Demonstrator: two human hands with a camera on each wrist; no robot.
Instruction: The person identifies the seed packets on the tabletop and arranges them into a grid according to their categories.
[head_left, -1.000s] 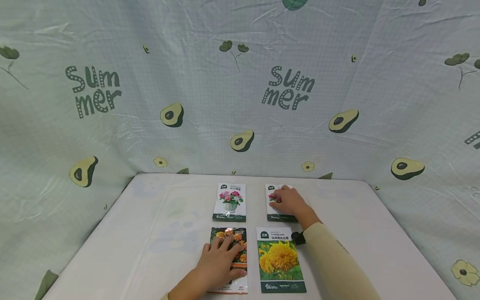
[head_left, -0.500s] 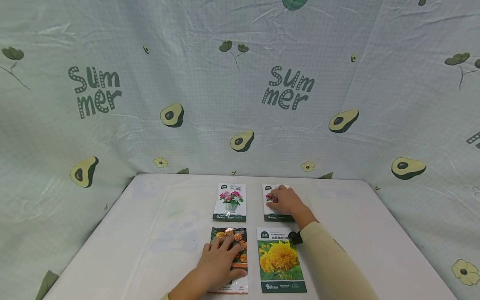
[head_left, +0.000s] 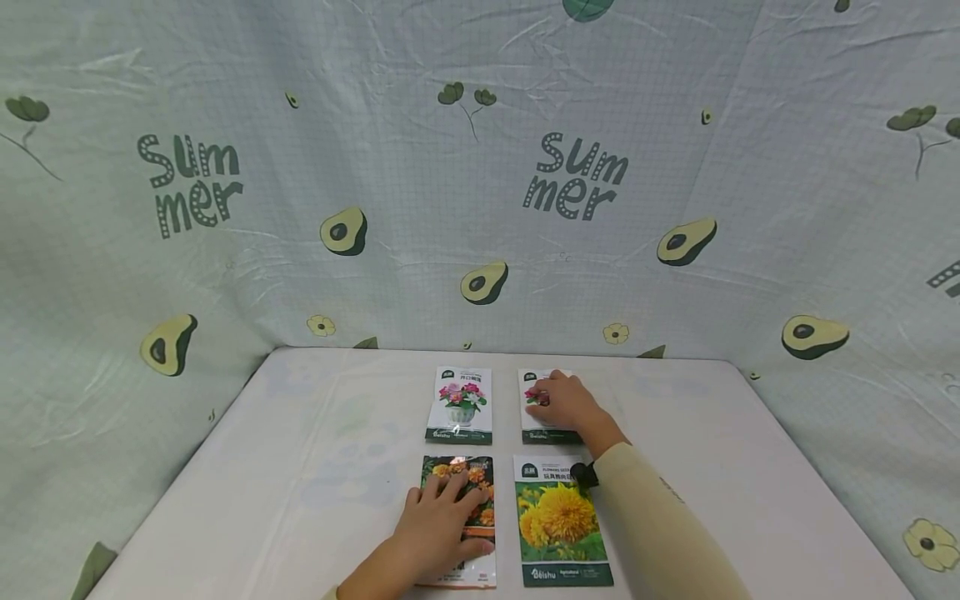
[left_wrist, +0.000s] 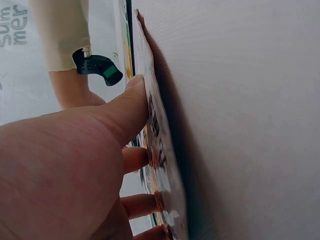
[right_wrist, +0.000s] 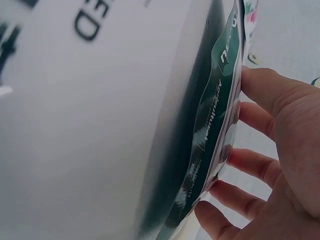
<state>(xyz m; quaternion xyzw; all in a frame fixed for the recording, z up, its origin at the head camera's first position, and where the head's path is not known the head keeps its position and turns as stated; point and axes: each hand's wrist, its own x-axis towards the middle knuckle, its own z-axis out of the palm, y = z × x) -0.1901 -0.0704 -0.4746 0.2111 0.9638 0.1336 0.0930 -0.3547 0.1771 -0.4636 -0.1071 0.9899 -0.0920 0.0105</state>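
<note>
Four flat flower-seed packets lie in two rows on the white table. My left hand (head_left: pixel 437 525) rests, fingers spread, on the front-left packet with orange flowers (head_left: pixel 481 477). In the left wrist view the thumb and fingertips touch the face of that packet (left_wrist: pixel 162 165). At the back right, my right hand (head_left: pixel 572 406) presses its fingertips on a white packet with a green bottom band (head_left: pixel 542 435), covering much of its picture. The right wrist view shows the fingertips on the face of this packet (right_wrist: pixel 212 130), whose lower edge lifts slightly off the table.
A packet with yellow sunflowers (head_left: pixel 562 521) lies front right, under the right forearm's inner side. Back left is a packet with potted pink flowers (head_left: pixel 459 406). A printed avocado curtain (head_left: pixel 420 183) hangs behind the table (head_left: pixel 352 467). A small black device (head_left: pixel 584 475) sits at the right wrist.
My right hand has slid the back-right packet a little to the left, closer to the potted-flower packet. The left hand and the other packets stay in place.
</note>
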